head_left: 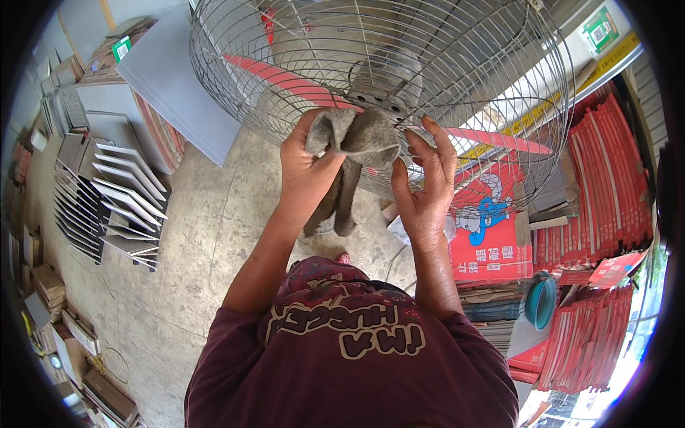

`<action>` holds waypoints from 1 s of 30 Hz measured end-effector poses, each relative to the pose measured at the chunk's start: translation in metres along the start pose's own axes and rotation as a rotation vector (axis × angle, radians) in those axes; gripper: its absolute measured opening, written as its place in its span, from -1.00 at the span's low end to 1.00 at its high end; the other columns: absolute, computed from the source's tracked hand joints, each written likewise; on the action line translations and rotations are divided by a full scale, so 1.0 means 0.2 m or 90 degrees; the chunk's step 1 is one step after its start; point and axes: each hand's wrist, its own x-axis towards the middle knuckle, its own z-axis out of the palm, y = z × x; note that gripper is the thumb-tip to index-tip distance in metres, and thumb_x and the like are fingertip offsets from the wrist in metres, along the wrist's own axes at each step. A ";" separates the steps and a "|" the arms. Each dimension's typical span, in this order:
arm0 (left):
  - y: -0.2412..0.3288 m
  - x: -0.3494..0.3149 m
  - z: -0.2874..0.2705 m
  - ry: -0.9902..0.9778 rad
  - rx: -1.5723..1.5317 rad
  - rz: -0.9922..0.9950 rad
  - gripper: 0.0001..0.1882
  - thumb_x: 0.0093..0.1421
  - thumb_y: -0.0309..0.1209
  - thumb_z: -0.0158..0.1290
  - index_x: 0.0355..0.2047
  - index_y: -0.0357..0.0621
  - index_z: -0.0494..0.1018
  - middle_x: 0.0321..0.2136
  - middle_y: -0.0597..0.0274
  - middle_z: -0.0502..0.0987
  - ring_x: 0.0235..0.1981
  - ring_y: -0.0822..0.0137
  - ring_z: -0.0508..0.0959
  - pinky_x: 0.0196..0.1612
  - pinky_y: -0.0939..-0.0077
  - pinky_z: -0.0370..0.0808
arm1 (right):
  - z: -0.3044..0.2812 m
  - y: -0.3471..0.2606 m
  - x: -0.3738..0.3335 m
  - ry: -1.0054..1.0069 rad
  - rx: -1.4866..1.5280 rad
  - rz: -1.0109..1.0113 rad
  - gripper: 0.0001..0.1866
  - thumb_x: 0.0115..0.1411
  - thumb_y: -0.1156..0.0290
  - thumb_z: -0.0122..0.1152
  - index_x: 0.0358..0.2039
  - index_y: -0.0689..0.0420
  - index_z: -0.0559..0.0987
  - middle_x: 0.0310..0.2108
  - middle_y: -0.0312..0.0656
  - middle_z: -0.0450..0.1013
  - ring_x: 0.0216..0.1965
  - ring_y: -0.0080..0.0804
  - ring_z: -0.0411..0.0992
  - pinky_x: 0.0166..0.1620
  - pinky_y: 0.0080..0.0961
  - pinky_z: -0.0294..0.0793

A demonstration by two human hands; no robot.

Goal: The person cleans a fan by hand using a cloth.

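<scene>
A grey, worn-looking cloth (371,139) hangs in mid-air before the middle of a large wire-caged fan (374,101), its upper part folded over and two strips dangling below. The left hand (310,153) has its grip clenched on the cloth's left side, thumb in front. The right hand (426,175) is just beside the opposite edge, its grip loose, with thumb and fingers apart; whether the thumb touches the fabric I cannot tell. Behind the cage wires, one red blade (285,80) slants to the upper left, and another extends rightward beyond the right fingers.

Beneath is a concrete floor (214,242). To the left, pale panels (128,187) stand in a row, with a big grey sheet (189,78) leaning above them. To the right are stacked flat red packages (614,171), a red panel with a blue cartoon figure (491,214), and a teal basin (541,303).
</scene>
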 end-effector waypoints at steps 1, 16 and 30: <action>-0.02 0.02 -0.01 0.011 0.022 0.011 -0.75 0.03 -0.63 0.10 -0.23 -0.25 0.44 -0.35 0.37 0.53 -0.32 0.58 0.47 -0.22 0.66 0.40 | 0.00 0.00 0.00 -0.002 -0.003 -0.001 -0.59 -0.06 0.65 0.22 -0.12 0.20 0.49 0.05 -0.05 0.29 0.06 -0.11 0.33 0.03 -0.34 0.38; -0.21 0.22 -0.52 0.310 0.021 0.016 -0.77 0.09 -0.62 0.08 -0.20 -0.22 0.44 -0.30 0.33 0.54 -0.30 0.54 0.49 -0.22 0.66 0.44 | 0.03 0.00 -0.01 -0.011 0.030 0.010 -0.63 -0.01 0.69 0.17 -0.13 0.19 0.49 0.10 -0.05 0.24 0.02 -0.25 0.34 -0.19 -0.52 0.53; -0.34 0.05 -0.27 0.178 0.095 0.026 -0.71 0.02 -0.60 0.10 -0.20 -0.18 0.43 -0.35 0.36 0.54 -0.33 0.56 0.47 -0.24 0.61 0.44 | 0.06 0.02 -0.02 0.016 -0.001 -0.020 -0.60 -0.03 0.73 0.15 -0.13 0.18 0.48 0.09 -0.05 0.23 -0.38 -0.55 0.41 -0.35 -0.65 0.48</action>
